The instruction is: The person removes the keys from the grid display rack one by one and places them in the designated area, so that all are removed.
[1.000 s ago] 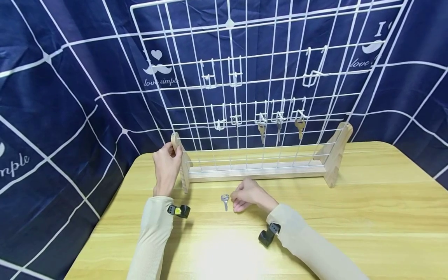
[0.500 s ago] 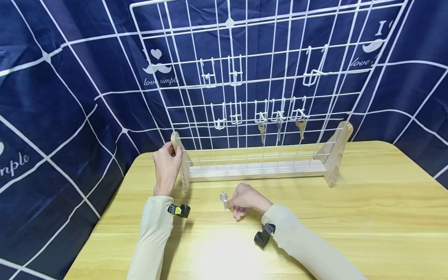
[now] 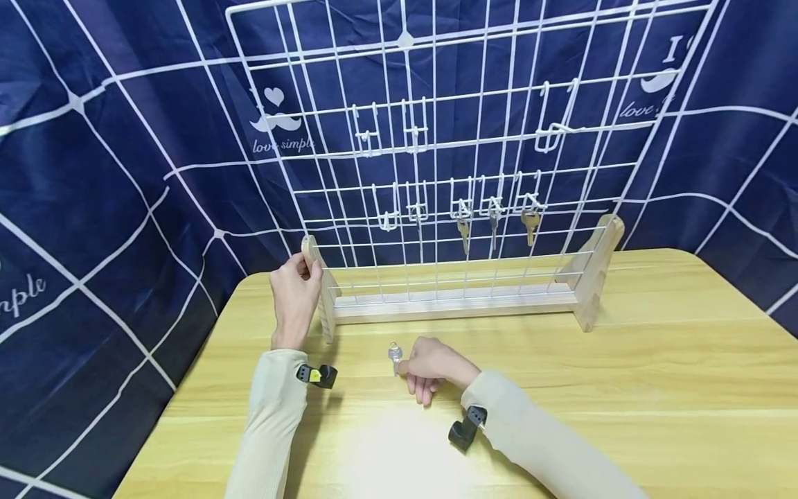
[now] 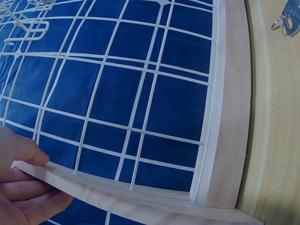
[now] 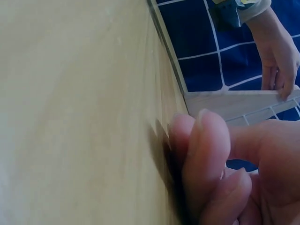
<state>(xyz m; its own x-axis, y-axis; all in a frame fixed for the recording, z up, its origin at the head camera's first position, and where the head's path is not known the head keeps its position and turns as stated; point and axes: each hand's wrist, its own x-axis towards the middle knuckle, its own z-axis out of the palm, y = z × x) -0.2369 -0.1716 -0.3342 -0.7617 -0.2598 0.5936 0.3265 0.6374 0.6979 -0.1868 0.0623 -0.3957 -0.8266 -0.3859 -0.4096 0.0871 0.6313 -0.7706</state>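
Small silver key (image 3: pixel 394 354) with round ringed head, pinched by right hand (image 3: pixel 429 365), left hand (image 3: pixel 294 299) gripping wooden rack end (image 3: pixel 314 277)

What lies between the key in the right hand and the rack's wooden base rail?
Only bare table top: in the head view, nothing sits between the key pinched by the right hand and the base rail.

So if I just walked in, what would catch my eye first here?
Probably the tall white wire grid in its wooden stand at the back of the yellow table, with three keys hanging low on its hooks. In front, the right hand pinches a silver key, while the left hand grips the stand's left post.
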